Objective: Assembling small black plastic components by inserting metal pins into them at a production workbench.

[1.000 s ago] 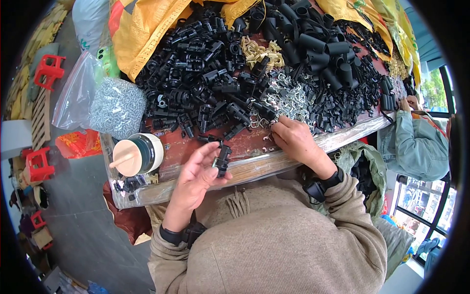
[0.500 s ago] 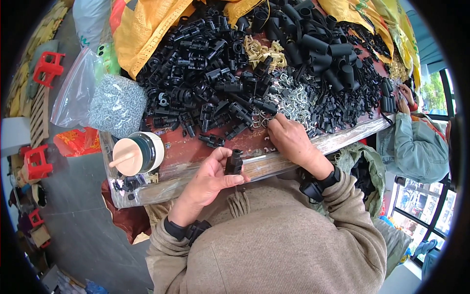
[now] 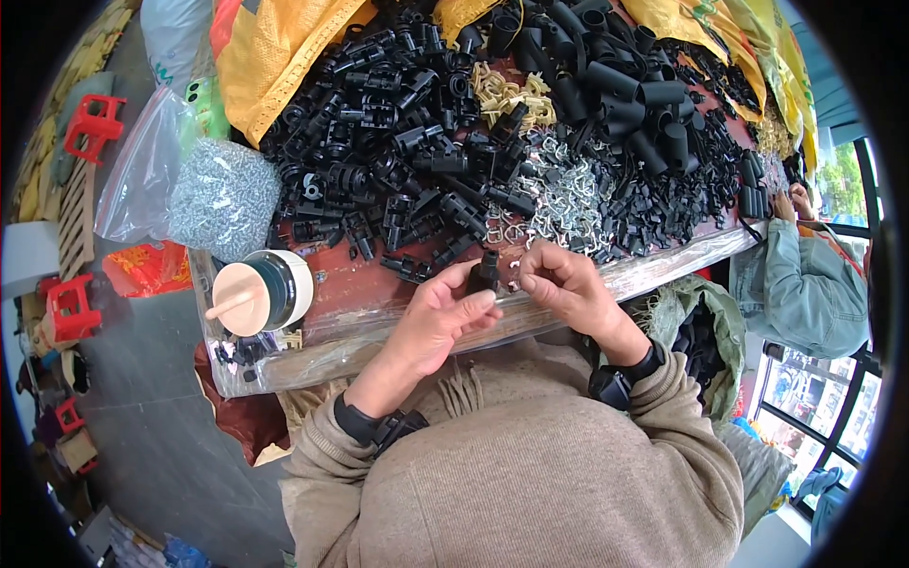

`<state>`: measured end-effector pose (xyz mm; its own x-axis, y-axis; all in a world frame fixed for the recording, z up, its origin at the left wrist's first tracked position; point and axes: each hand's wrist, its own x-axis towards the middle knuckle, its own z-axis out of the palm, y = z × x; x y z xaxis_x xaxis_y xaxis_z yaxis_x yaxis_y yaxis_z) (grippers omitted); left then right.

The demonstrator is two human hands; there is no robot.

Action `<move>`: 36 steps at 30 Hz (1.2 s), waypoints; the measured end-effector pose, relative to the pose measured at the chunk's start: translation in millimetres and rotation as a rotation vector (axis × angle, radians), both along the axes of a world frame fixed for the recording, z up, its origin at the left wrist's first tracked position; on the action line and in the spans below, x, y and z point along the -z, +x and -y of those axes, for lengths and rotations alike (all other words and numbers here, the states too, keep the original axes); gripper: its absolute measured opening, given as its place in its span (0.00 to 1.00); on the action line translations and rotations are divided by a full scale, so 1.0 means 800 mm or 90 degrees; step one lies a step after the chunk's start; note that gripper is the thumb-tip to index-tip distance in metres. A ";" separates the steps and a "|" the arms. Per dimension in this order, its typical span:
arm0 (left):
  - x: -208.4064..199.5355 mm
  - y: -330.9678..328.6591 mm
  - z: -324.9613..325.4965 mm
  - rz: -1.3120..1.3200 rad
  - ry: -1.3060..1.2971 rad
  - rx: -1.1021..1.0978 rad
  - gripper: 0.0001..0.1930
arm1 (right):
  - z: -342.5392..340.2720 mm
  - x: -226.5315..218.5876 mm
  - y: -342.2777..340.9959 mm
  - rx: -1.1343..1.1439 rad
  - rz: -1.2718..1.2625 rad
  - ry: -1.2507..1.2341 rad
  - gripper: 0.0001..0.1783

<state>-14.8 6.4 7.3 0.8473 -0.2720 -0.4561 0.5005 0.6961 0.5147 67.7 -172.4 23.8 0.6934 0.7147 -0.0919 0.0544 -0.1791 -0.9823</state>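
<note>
My left hand (image 3: 428,327) is closed around a small black plastic part (image 3: 486,272), held upright above the table's front edge. Beside it, my right hand (image 3: 566,287) is closed in a pinch, its fingertips almost at the part. Something tiny and pale shows at those fingertips, too small to name. Just beyond the right hand lies a heap of small bent silvery metal pieces (image 3: 566,194). Past my left hand spreads a big pile of black plastic assemblies (image 3: 398,142), a few lying close to my fingers.
Cream plastic pieces (image 3: 511,99), black tubes (image 3: 615,80) and small black parts (image 3: 653,199) crowd the red table (image 3: 369,293). A lidded jar (image 3: 294,289) and a clear bag of small silvery pieces (image 3: 225,199) stand left. Another person (image 3: 805,275) works at the right end.
My right hand has drawn back from the metal pieces toward my left hand. The left hand has risen slightly to the right with the black part, bringing both hands close together.
</note>
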 end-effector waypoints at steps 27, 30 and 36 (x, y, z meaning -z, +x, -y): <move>-0.004 0.003 0.008 0.049 0.152 0.091 0.15 | -0.009 -0.024 -0.010 -0.115 0.373 -0.147 0.07; -0.004 0.003 0.007 0.039 0.146 0.101 0.15 | -0.010 -0.025 -0.008 -0.108 0.346 -0.143 0.05; 0.006 0.001 -0.001 -0.009 0.023 0.069 0.15 | 0.006 -0.020 0.007 0.061 0.330 -0.139 0.03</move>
